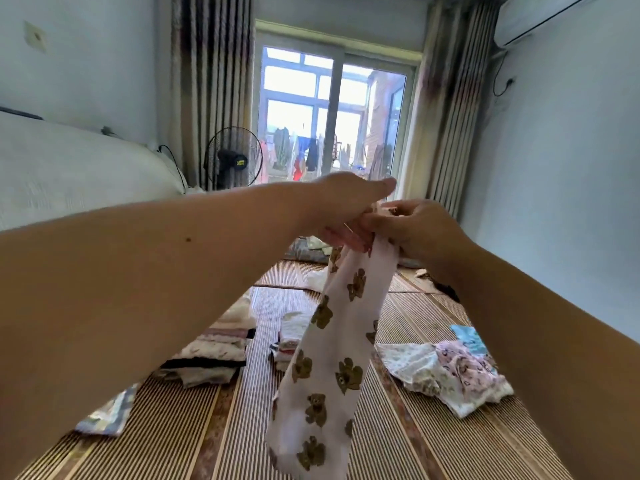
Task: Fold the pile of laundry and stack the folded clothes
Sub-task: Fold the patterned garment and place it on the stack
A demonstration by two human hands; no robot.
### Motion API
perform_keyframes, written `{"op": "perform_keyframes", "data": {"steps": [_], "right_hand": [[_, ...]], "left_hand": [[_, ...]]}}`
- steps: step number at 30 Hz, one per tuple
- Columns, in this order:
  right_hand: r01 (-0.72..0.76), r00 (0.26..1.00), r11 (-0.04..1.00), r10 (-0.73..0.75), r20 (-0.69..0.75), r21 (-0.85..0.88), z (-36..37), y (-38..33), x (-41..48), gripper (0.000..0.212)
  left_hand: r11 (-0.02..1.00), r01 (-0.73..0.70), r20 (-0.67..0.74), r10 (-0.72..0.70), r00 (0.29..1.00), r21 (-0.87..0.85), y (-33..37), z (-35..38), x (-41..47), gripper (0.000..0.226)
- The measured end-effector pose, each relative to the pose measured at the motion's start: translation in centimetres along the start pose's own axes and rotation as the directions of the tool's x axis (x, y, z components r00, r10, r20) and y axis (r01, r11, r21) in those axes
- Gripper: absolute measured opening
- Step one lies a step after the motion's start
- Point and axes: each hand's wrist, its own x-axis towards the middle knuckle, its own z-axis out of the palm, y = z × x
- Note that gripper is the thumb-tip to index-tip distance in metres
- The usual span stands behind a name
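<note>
Two hands (346, 206) (419, 230), one bear-print garment (332, 358), two folded stacks (214, 351) (289, 337), one fan (232, 157).

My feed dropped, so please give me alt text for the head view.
The left hand and right hand grip the top of a white bear-print garment, which hangs above a striped mat. Folded stacks sit at left and centre; a loose pile of unfolded clothes lies at right.

So the garment (332, 341) hangs dead centre over the mat (398, 427), with the left hand (343, 206) and right hand (422, 226) meeting on its top edge. On the mat there's a folded stack (214, 351) at 9 o'clock of it, a smaller stack (289, 337) partly behind it, and a loose pile (446, 372) at 3. The fan (232, 157) is way back at 11, the sliding door (332, 109) at 12.
</note>
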Motion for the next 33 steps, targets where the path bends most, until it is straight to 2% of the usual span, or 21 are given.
{"op": "perform_keyframes", "data": {"steps": [3,5,7,9,10,12,14,16,19,21,22,24,29,33], "right_hand": [[-0.012,1.000,0.999,0.013,0.011,-0.050,-0.2,-0.2,0.1,0.020],[-0.034,0.999,0.999,0.034,0.037,-0.010,-0.5,-0.3,0.2,0.021],[-0.050,0.995,0.998,0.046,0.086,0.043,-0.9,-0.6,0.1,0.029],[-0.062,0.990,0.996,0.053,0.130,0.070,-1.2,-0.6,0.2,0.036],[-0.059,0.988,0.996,0.049,0.148,0.062,-1.5,-0.4,0.2,0.040],[-0.029,0.981,1.000,0.026,0.193,0.010,-2.3,0.0,0.1,0.024],[-0.001,0.962,0.997,0.022,0.272,-0.076,-3.3,0.4,-0.3,0.019],[0.012,0.953,0.986,0.039,0.300,-0.166,-4.5,1.1,-0.4,0.011],[-0.034,0.954,0.978,0.093,0.286,-0.205,-5.8,2.5,0.3,0.021],[-0.047,0.963,0.970,0.108,0.247,-0.240,-6.2,3.6,0.8,0.022],[-0.044,0.971,0.962,0.105,0.216,-0.269,-6.3,4.2,1.1,0.021],[-0.050,0.987,0.955,0.093,0.134,-0.293,-6.5,5.7,2.0,0.021],[-0.155,0.988,0.975,0.154,-0.018,-0.156,-6.6,8.6,5.3,0.017],[-0.099,0.990,0.987,0.085,-0.115,-0.124,-7.1,9.3,8.0,0.017]], "left_hand": [[0.910,-0.124,-0.030,0.148,0.989,0.396,-0.1,-0.5,-0.2,0.059],[0.853,-0.157,-0.146,0.260,0.954,0.497,-0.6,-0.9,0.1,0.059],[0.896,-0.191,-0.145,0.268,0.952,0.400,-1.6,-1.1,0.3,0.056],[0.977,-0.155,0.082,0.144,0.986,0.146,-2.6,-1.1,0.1,0.044],[0.994,-0.108,0.198,0.101,0.975,0.027,-3.1,-0.9,0.1,0.036],[0.992,-0.054,0.317,0.089,0.944,-0.117,-3.6,-0.5,0.2,0.027],[0.992,-0.073,0.337,0.105,0.936,-0.107,-3.6,0.0,0.6,0.023],[0.991,-0.133,0.344,0.126,0.931,-0.004,-3.0,0.5,1.1,0.018],[0.937,-0.266,0.306,0.191,0.933,0.225,-2.0,1.3,2.5,0.013],[0.837,-0.348,0.271,0.250,0.929,0.422,-1.3,2.4,3.6,0.008],[0.756,-0.383,0.253,0.290,0.923,0.531,-1.0,3.0,4.3,0.006],[0.606,-0.406,0.217,0.362,0.907,0.684,-0.9,4.3,6.2,0.015],[0.503,-0.357,0.163,0.389,0.907,0.787,-0.5,5.6,11.4,0.025],[0.515,-0.329,0.082,0.444,0.892,0.791,1.1,5.6,14.9,0.027]]}}
